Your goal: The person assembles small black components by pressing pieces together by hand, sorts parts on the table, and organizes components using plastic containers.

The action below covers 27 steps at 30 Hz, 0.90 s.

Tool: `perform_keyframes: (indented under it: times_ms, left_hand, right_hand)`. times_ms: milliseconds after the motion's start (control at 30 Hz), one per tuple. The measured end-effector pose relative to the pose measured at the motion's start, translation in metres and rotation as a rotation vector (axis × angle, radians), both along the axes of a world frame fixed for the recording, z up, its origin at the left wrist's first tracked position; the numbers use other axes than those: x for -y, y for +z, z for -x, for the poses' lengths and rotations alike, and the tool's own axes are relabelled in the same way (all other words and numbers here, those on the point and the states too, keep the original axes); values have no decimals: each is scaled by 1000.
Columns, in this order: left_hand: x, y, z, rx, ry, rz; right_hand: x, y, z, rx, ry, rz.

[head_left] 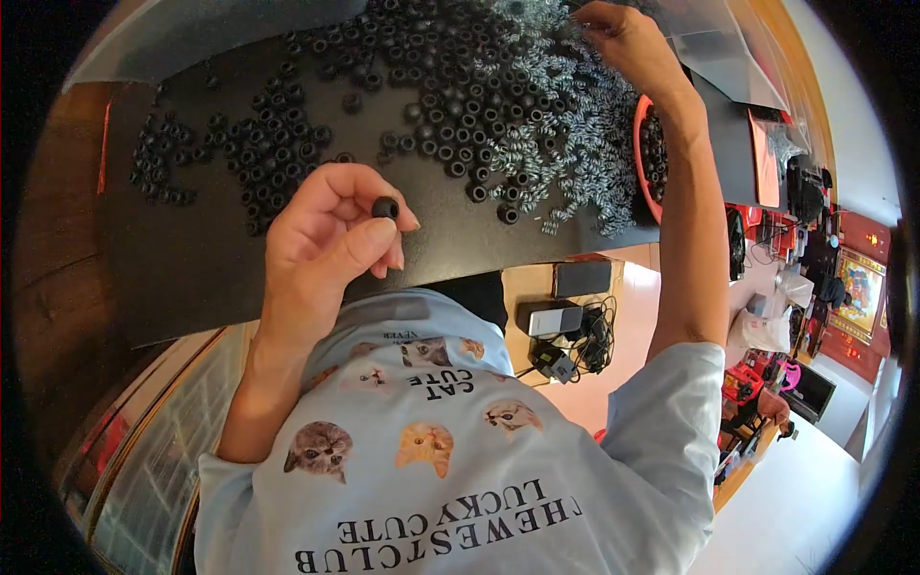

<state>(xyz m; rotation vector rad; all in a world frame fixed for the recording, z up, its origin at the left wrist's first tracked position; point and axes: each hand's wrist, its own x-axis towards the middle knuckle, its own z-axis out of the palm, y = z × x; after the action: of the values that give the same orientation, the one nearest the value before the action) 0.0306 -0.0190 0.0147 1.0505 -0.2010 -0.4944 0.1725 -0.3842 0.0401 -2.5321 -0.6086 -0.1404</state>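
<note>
Between thumb and forefinger, my left hand (331, 230) pinches a small black hollow cap (385, 208), its round opening showing. It is held up over the near part of the dark tabletop. My right hand (630, 46) reaches to the far side, over a heap of small metal coil springs (585, 144). Its fingertips are drawn together at the edge of the springs; anything between them is too small to make out. Many loose black caps (278, 144) like the held one lie left of the springs and mix in among them.
A red-rimmed basket (644, 158) holding black parts stands beside my right forearm. The dark table (192, 278) ends close in front of my body. Below its edge, a wooden surface (522, 287) carries a phone-like device (556, 320) and tangled black cables (599, 335).
</note>
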Motion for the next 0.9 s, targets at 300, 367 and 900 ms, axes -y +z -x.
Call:
perform_keyframes:
  times_ms: [300,367,900]
  left_hand:
    - [2,-1,0,13,13,-35]
    - [4,-2,0,6,-2,-27]
    - [-2,-3,1,-12,7,47]
  right_hand:
    - [-19,18,7,-61,-201,439]
    - [-21,23,11,-78,-214,408]
    - [-62,45,41,-132,-413,196]
